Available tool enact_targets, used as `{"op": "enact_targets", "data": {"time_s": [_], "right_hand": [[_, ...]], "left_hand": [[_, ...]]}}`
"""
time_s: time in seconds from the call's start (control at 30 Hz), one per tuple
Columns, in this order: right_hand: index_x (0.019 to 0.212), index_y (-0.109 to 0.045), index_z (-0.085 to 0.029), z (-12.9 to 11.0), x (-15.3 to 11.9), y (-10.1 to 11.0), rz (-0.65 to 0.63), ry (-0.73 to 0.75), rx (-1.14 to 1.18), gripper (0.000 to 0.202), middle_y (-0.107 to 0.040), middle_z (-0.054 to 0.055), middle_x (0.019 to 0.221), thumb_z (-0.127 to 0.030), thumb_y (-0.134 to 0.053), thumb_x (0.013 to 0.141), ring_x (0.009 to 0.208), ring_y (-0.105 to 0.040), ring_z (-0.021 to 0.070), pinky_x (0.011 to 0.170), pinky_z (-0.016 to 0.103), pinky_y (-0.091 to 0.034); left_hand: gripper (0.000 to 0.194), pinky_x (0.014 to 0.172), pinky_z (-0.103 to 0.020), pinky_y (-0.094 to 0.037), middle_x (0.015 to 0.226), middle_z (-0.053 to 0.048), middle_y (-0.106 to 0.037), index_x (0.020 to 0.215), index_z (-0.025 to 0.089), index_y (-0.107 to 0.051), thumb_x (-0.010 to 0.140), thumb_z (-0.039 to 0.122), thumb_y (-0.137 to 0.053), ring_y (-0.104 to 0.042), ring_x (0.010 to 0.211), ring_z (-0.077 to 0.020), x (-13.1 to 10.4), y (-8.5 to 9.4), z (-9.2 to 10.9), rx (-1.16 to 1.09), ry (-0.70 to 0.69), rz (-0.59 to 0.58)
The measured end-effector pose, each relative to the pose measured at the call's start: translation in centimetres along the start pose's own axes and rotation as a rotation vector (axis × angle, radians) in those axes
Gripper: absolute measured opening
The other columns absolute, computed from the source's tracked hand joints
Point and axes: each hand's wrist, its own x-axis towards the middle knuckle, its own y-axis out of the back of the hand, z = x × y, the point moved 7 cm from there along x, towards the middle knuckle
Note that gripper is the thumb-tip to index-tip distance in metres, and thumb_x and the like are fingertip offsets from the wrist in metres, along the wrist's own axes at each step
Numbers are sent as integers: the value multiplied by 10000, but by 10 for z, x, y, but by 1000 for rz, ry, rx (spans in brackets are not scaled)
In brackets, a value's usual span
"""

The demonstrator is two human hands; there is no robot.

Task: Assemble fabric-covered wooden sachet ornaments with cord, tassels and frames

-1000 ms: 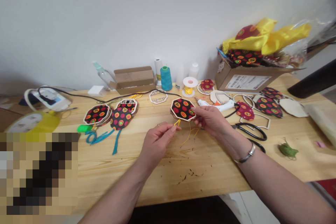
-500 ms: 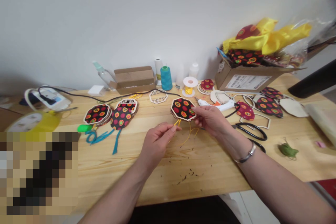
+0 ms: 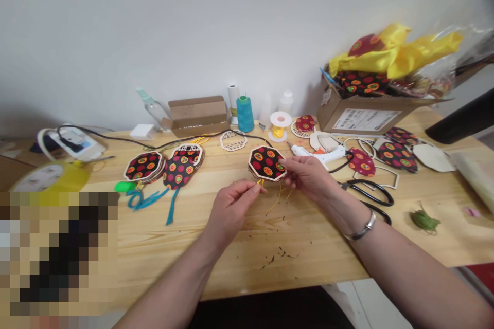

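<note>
Octagonal piece [image 3: 266, 163] held by its rim, no brand legible around it

The octagonal piece is held over the middle of the tabletop [image 3: 185, 267], between the person's two hands. The right hand [image 3: 306, 175] pinches its right-hand edge, thumb on the patterned face and the other fingers curled beneath. The left hand [image 3: 233, 203] presses thumb and forefinger together on the yellow cord [image 3: 262, 182] at the near edge.

It should handle as something light: a thin, pale rim that looks like cut wood, stiff and perhaps brittle, around a dark fabric face with red and yellow round motifs, likely soft to the touch. Layers show below the near edge, so it is best taken by the rim, across its thickness, rather than by pressing on the middle of the fabric. The cord looks limp and thin enough to slip between fingertips; a firm pinch close to the edge suits it, and a hard tug could strain the join. How the cord is fixed there is hard to make out, since the left fingers partly cover it.

As for writing, the cardboard box [image 3: 330, 117] bears a white label [image 3: 366, 120] with bars and lines of print, all too small to read. The glue gun [image 3: 324, 159] and the teal thread cone [image 3: 245, 114] show no readable lettering
</note>
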Motion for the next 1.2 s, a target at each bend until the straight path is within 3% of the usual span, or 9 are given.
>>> {"op": "enact_targets", "data": {"time_s": [0.5,0.9,1.2], "right_hand": [[544,-569,-131,-2,-6,-8,-69,4,-26,295,-585,-7,438,-337,-780,568,345,-491,57,315,144,-318],[529,-547,-143,-5,-9,-9,-54,45,-71,322,-556,-20,409,-369,-773,572,349,-490,64,332,155,-322],[573,-576,-136,-4,-7,-8,-44,65,-80,308,-581,-10,446,-384,-758,579,357,-487,61,350,159,-344]], "left_hand": [[221,675,-250,-366,666,11,-599,663,184,-659,798,345,-588,-516,701,-147,0,-4,-5,-21,27,-46],[212,663,-273,-382,649,-3,-602,645,191,-689,773,338,-605,-529,681,-162,0,-4,-5,-6,48,-15],[179,731,-274,-411,883,-46,-633,704,202,-731,780,307,-608,-558,834,-179,2,-5,-3,-46,-27,5]]}}
